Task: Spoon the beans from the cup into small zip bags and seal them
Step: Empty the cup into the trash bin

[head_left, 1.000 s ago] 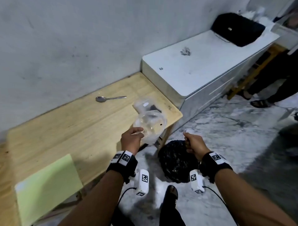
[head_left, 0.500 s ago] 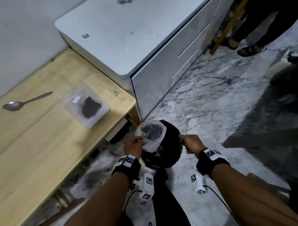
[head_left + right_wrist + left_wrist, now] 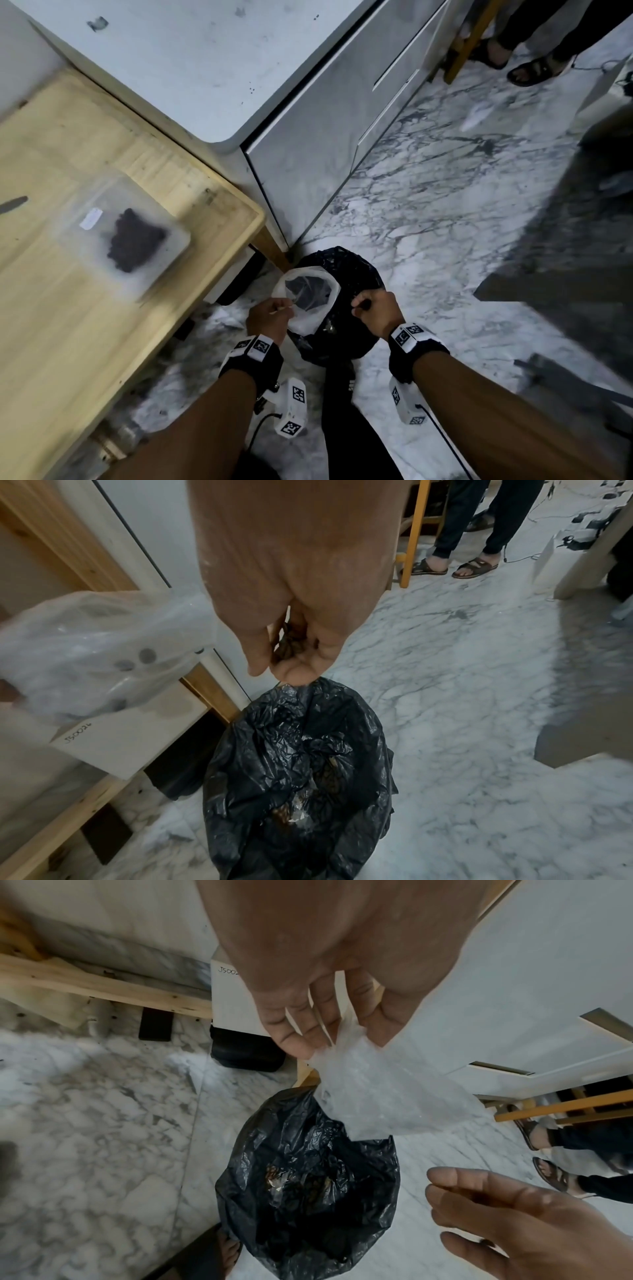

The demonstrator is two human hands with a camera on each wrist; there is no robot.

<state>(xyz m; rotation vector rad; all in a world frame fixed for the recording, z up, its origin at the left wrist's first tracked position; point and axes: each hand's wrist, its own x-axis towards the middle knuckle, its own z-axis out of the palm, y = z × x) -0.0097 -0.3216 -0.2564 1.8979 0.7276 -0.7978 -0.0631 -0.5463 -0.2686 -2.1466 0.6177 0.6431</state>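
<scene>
My left hand pinches the edge of a limp clear plastic bag and holds it over the mouth of a black trash bag standing on the floor. In the left wrist view my fingers and thumb clamp the clear bag. The right wrist view shows two or three beans left inside the clear bag. My right hand grips the rim of the black trash bag and holds it up. A small zip bag of dark beans lies on the wooden table, with the spoon handle at the left edge.
A white cabinet stands against the table's far end. Another person's sandalled feet are on the marble floor at top right. A white box sits under the table beside the trash bag.
My left hand carried the clear bag off the table and down over the black trash bag. The head view swung right and down. My right hand stayed on the bag's rim.
</scene>
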